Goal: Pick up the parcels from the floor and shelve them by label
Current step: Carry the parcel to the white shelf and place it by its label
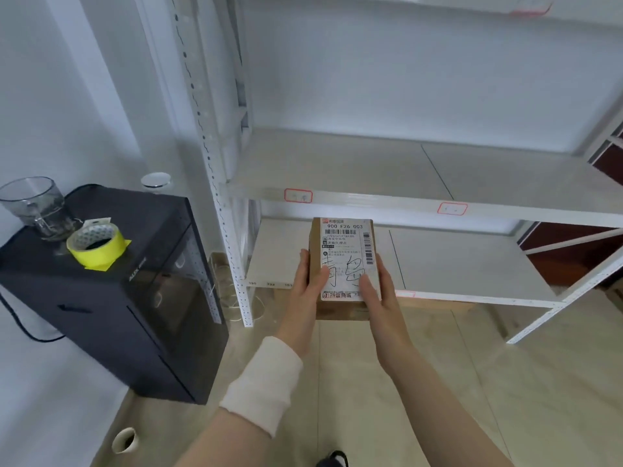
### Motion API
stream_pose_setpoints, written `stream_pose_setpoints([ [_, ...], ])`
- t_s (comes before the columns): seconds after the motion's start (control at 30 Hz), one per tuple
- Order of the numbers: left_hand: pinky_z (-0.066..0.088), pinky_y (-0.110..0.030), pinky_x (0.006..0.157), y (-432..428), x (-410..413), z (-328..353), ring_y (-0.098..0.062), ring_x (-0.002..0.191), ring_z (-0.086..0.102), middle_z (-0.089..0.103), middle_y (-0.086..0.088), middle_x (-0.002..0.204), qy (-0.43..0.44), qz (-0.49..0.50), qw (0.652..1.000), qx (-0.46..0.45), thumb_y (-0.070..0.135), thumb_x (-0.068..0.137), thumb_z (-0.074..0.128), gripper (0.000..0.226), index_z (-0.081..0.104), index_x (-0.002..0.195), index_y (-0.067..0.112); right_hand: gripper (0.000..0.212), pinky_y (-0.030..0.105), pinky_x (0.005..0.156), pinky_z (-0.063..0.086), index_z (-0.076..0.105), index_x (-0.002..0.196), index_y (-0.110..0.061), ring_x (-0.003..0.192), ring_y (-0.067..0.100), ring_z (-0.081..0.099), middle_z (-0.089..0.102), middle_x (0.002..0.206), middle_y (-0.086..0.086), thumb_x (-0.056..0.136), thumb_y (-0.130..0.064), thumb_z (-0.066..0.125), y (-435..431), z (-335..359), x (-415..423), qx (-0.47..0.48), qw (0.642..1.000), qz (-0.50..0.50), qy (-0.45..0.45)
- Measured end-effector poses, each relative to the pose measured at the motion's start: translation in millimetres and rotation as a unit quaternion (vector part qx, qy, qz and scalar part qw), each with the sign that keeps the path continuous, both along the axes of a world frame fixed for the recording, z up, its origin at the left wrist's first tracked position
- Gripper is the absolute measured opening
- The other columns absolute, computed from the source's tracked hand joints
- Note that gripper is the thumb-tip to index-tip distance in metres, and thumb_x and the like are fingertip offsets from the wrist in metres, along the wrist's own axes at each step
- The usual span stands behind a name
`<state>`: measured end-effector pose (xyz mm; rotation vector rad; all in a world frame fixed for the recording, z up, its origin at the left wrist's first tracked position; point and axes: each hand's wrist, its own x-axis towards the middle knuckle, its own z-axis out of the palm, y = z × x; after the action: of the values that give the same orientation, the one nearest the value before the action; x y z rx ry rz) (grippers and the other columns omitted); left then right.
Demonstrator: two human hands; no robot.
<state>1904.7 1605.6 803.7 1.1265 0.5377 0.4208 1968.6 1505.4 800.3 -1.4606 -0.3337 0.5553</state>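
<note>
A small brown cardboard parcel point(344, 244) with a white shipping label, handwriting and barcodes on top is held up in front of the white metal shelf unit point(371, 198). My left hand point(305, 281) grips its left side with the thumb on the label. My right hand point(379, 288) grips its right side, thumb also on the label. Small red-framed tags point(298, 196) sit on the front edge of the middle shelf. The lower shelf board point(455, 264) lies behind the parcel.
A black cabinet point(111, 298) stands at the left, bearing a yellow tape roll point(96, 246) and a clear glass jug point(37, 205). A paper cup point(125, 439) lies on the tiled floor. Loose cord is bundled by the shelf's left post.
</note>
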Motion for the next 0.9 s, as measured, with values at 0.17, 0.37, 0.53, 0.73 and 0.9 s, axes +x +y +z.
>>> stream_pose_setpoints([
  [0.17,0.039,-0.036,0.109,43,58,49,-0.013,0.121,0.056,0.058,0.007,0.133,-0.048,-0.006,0.996,0.081,0.031,0.094,0.048,0.053,0.03,0.143,0.035,0.066,0.0,0.073,0.044,0.018,0.149,-0.035,0.123,0.008,0.049,0.046,0.146,-0.006,0.092,-0.029,0.052,39,43,65,0.0,0.996,0.037,-0.087],
  [0.37,0.038,-0.04,0.111,83,129,119,-0.017,0.123,0.055,0.054,0.004,0.139,-0.083,0.02,0.985,0.153,0.037,0.092,0.051,0.064,0.023,0.149,0.032,0.078,0.002,0.075,0.044,0.012,0.151,-0.03,0.125,0.01,0.046,0.04,0.149,-0.004,0.089,-0.024,0.059,81,109,144,0.033,0.98,0.077,-0.179],
  [0.53,0.039,-0.039,0.11,111,167,177,-0.015,0.121,0.058,0.057,0.006,0.136,-0.109,0.033,0.971,0.211,0.036,0.092,0.049,0.064,0.022,0.149,0.031,0.089,0.006,0.083,0.046,0.011,0.152,-0.028,0.122,0.0,0.049,0.043,0.145,-0.011,0.083,-0.028,0.068,108,162,190,0.057,0.965,0.092,-0.239],
  [0.73,0.046,-0.021,0.096,144,193,250,0.005,0.107,0.063,0.067,0.024,0.115,-0.17,0.011,0.935,0.31,0.036,0.092,0.05,0.037,0.045,0.129,0.042,0.1,0.004,0.086,0.046,0.01,0.152,-0.03,0.112,-0.02,0.051,0.046,0.136,-0.023,0.075,-0.033,0.075,135,236,230,0.088,0.934,0.11,-0.327],
  [0.9,0.044,-0.014,0.098,184,207,303,0.006,0.117,0.056,0.06,0.021,0.129,-0.173,-0.034,0.881,0.44,0.042,0.08,0.056,0.062,0.037,0.138,0.035,0.085,0.011,0.088,0.048,0.035,0.136,-0.043,0.109,-0.017,0.056,0.057,0.127,-0.026,0.064,-0.054,0.076,160,300,250,0.106,0.909,0.104,-0.39],
])
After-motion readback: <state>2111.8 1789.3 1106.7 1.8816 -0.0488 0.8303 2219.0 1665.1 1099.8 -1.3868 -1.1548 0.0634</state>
